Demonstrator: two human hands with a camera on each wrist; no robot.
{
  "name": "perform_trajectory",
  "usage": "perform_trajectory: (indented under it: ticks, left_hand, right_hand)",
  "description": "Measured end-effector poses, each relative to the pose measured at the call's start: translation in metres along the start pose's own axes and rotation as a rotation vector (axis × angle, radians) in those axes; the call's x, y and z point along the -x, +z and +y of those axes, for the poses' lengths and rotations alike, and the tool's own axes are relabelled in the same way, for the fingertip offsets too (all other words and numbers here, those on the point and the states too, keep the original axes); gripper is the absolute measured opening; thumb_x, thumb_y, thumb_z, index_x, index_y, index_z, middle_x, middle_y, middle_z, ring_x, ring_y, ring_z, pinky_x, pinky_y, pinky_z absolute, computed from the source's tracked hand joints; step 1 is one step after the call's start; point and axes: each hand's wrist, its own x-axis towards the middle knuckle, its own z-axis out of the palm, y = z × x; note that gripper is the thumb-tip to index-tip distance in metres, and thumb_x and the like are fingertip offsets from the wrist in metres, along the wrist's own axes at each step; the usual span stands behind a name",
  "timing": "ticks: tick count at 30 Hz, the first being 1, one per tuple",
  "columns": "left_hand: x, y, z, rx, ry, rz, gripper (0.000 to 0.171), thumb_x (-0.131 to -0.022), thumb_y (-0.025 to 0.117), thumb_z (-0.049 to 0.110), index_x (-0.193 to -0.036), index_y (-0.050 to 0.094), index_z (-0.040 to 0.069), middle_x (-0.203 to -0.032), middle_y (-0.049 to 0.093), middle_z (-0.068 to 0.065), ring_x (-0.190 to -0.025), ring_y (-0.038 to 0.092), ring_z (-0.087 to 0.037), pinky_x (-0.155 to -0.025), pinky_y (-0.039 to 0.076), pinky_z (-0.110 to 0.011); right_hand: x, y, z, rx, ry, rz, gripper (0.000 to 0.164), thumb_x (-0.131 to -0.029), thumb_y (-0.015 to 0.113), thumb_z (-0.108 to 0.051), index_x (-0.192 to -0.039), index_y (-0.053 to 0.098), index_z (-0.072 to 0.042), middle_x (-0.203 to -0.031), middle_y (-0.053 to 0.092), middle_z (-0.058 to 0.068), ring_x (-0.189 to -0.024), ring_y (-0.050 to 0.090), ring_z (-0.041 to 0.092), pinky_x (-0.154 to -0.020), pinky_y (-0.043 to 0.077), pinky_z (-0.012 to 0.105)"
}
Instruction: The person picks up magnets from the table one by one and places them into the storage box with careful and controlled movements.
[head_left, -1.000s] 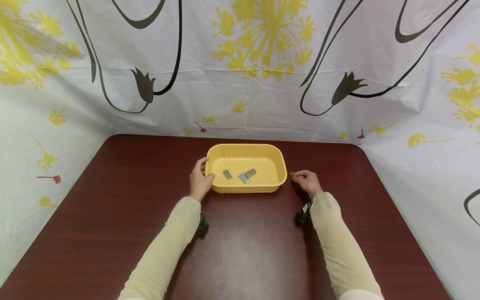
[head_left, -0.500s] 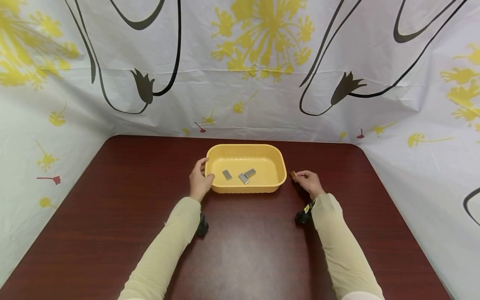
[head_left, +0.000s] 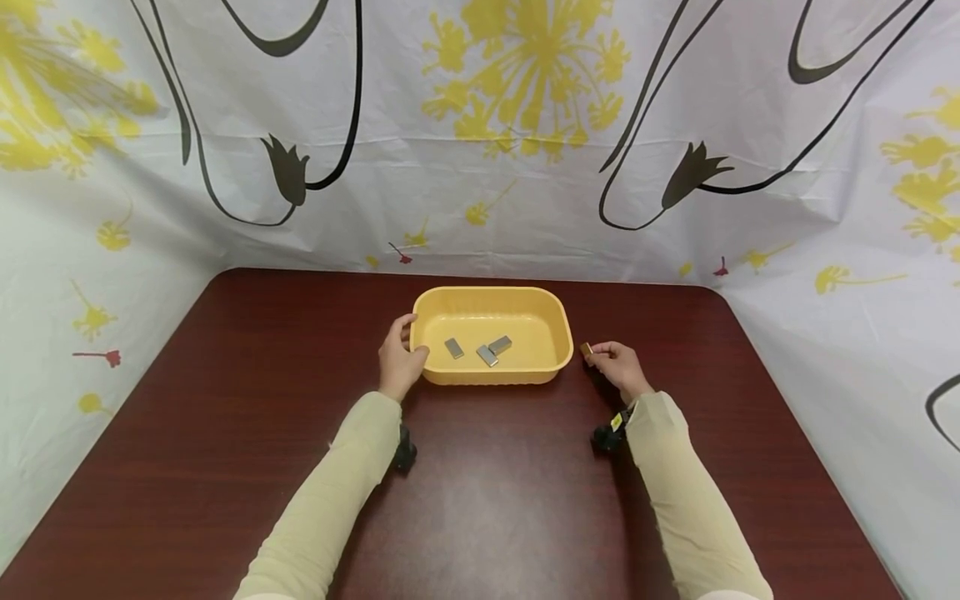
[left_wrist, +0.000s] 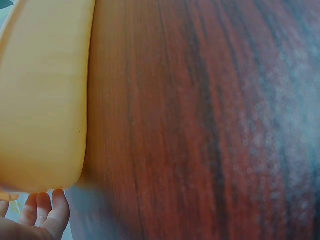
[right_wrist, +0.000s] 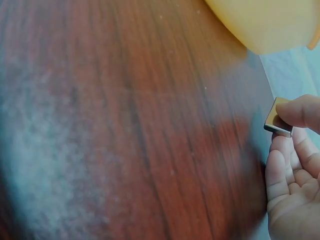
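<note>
A yellow plastic tub [head_left: 495, 377] sits towards the back of the dark wooden table. My left hand [head_left: 400, 360] grips its left end, thumb over the rim and fingers around the outside. In the left wrist view, fingertips [left_wrist: 59, 200] show at the tub's wall [left_wrist: 45, 100]. Beyond the tub's right end, my right hand [head_left: 617, 367] pinches a small, shiny rectangular metal block [right_wrist: 276, 119] between thumb and fingers. Three similar grey metal blocks lie in the tub: one block [head_left: 453, 348] apart on the left, and a front block [head_left: 487, 356] against a back block [head_left: 500, 344].
The reddish-brown table [head_left: 480, 500] has rounded far corners. A white cloth [head_left: 495, 217] with yellow and grey flower prints hangs behind it and along both sides. Small black cameras [head_left: 403, 452] are worn at both wrists.
The block in my right hand has turned slightly, and its face now looks brighter. My right wrist has shifted a little. The left hand and the tub hold nearly still.
</note>
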Motion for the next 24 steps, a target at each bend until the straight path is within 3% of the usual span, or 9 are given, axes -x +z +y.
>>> perform_trajectory:
  ticks: [24]
  left_hand:
    - [-0.0023, 0.0006, -0.0032, 0.001, -0.003, 0.005, 0.055, -0.075, 0.053, -0.003, -0.126, 0.047, 0.017, -0.114, 0.054, -0.012, -0.093, 0.055, -0.024, -0.068, 0.05, -0.033]
  right_hand:
    - [0.0053, -0.0065, 0.0012, -0.082, -0.028, -0.037, 0.029, -0.09, 0.052, -0.013, -0.111, 0.05, 0.006, -0.089, 0.055, 0.003, -0.078, 0.051, 0.012, -0.068, 0.043, 0.021]
